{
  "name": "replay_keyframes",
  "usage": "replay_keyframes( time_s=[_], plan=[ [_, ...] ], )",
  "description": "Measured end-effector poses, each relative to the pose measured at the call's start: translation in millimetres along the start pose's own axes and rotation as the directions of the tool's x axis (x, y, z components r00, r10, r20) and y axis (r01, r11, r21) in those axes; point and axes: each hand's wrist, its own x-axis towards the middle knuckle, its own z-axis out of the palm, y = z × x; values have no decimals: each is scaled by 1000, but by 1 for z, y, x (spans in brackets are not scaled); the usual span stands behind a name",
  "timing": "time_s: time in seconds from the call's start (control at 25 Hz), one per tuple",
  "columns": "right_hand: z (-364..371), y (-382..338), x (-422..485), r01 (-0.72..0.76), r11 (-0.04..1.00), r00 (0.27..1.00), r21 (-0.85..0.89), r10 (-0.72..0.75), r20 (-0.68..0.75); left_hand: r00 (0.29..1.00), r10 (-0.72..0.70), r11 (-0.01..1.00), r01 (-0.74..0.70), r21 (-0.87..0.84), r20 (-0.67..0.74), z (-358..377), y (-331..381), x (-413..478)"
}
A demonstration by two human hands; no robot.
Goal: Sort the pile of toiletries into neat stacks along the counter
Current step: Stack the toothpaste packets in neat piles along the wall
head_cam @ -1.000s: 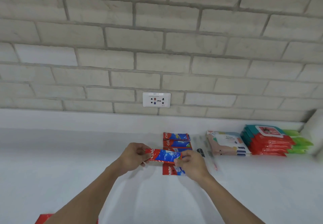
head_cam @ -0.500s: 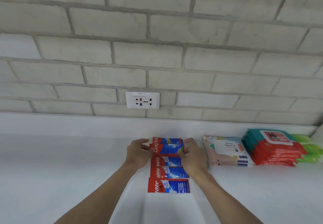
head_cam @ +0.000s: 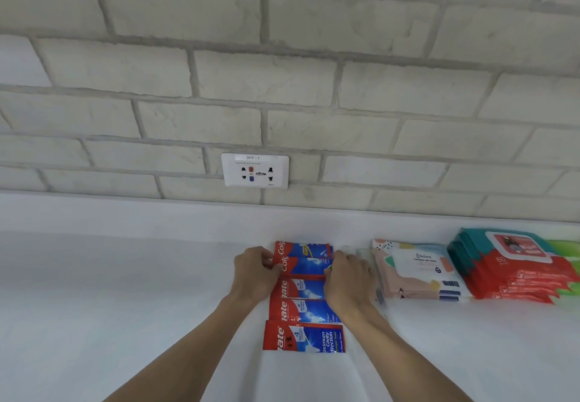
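Sachet (head_cam: 303, 266), glossy, flat, between left hand (head_cam: 255, 271), right hand (head_cam: 349, 279)

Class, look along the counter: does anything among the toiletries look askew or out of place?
Nothing spilled or damaged. The red-and-blue toothpaste packets lie overlapped in a row, not stacked; the left hand and right hand grip one near the white brick wall. The red-and-teal wipes packs sit fanned, lower ones stepping forward.

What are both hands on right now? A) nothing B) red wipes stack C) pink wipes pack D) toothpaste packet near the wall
D: the left hand and right hand grip opposite ends of one toothpaste packet.
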Motion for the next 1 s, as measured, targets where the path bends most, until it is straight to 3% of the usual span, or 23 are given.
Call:
replay_keyframes(
  time_s=[0.16, 0.48, 1.0],
  plan=[
    [2, -2, -5, 6, 999, 1000, -37, -5, 21, 1000, 22, 999, -22, 36, -13, 2, -1, -3],
    [-2, -3, -11, 51, 994, 999, 92, -50, -16, 1000, 15, 1000, -14, 27, -17, -3, -3, -6],
    [-23, -35, -76, 273, 878, 962, 393, -262, -81, 951, 270, 962, -271, 14, -148, -70, -15, -80]
  ],
)
